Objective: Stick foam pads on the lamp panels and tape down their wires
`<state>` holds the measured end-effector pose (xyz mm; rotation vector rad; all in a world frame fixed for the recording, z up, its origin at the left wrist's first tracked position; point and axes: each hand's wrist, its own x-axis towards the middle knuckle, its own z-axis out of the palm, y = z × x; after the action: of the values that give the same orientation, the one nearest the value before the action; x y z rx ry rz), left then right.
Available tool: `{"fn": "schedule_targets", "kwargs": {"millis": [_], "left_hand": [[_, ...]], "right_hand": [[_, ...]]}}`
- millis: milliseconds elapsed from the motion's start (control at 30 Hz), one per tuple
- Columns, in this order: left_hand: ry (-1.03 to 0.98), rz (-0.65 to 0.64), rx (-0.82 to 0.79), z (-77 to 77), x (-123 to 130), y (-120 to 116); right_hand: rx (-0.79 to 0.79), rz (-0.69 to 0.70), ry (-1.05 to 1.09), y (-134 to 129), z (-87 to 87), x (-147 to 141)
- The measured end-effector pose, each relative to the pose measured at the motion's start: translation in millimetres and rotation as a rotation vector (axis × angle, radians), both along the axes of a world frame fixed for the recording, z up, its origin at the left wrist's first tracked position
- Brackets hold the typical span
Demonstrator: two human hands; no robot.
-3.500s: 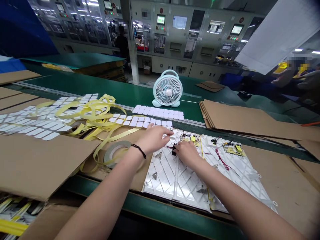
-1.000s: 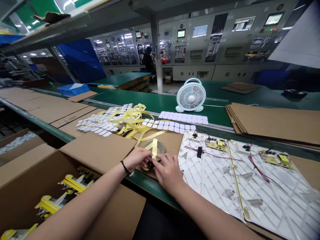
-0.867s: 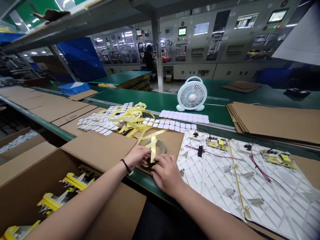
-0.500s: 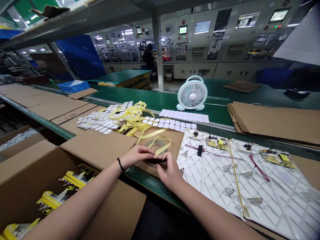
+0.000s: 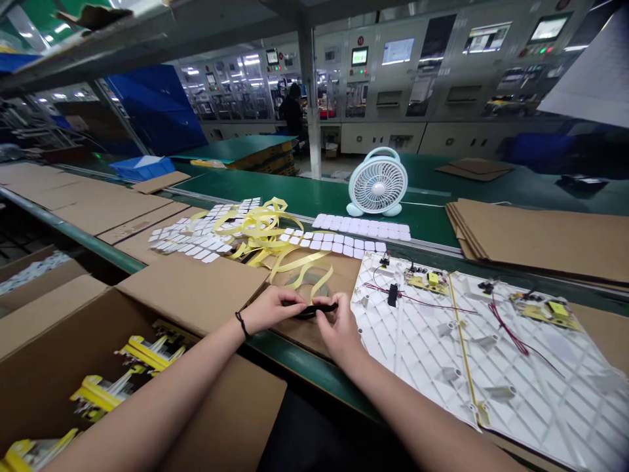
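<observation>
— What's at the back, pls?
— Long row of pale grey control cabinets point(image 5: 388, 92) w/ lit screens, steel column point(image 5: 309, 111) in front.
— And L side?
— Big blue partition point(image 5: 152, 108), blue crate point(image 5: 142, 168) nearby, metal overhead shelf point(image 5: 122, 33) above.
— Light?
— Strip lights point(image 5: 250, 59) far off, rest fairly dim.
— Anyone there?
— 1 person point(image 5: 293, 111) by the column, dark clothes.
</observation>
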<state>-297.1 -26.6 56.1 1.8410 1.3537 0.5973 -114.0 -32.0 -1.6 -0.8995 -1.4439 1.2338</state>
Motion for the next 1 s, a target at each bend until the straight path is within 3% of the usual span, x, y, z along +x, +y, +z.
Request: {"fn": "schedule_targets", "kwargs": {"millis": [200,433,633,700,800,900,1000], "left_hand": [[0.044,0.028,0.066,-2.1,8,-2],[0.061,0.2,-0.014,-8.2,11,3],[0.086,0.352,0.038,-10.3,2,9],[0.12,0.307,0.033,-7.3,3,6],[0.237,0.207,0.168,1.7,14,-4],[0.343,0.119,0.482,14.1,37,-9],[0.355,-0.064,0.593,25.9,75,0]], "right_hand": [[0.078,0.003,-0.084,0,-0.3,1],[0.731,-0.027,-0.449,-3,8.7,6],[1.111,0.253,-0.622,-37,20.2,6],[1.073,0.328,-0.641,-48,28.1,20],[0.837,0.29,-0.62,-48,43.8,65],[0.595,0.133,-0.618,-28,58.6,138],[0.455,-0.056,-0.703,0,65.0,229]]}}
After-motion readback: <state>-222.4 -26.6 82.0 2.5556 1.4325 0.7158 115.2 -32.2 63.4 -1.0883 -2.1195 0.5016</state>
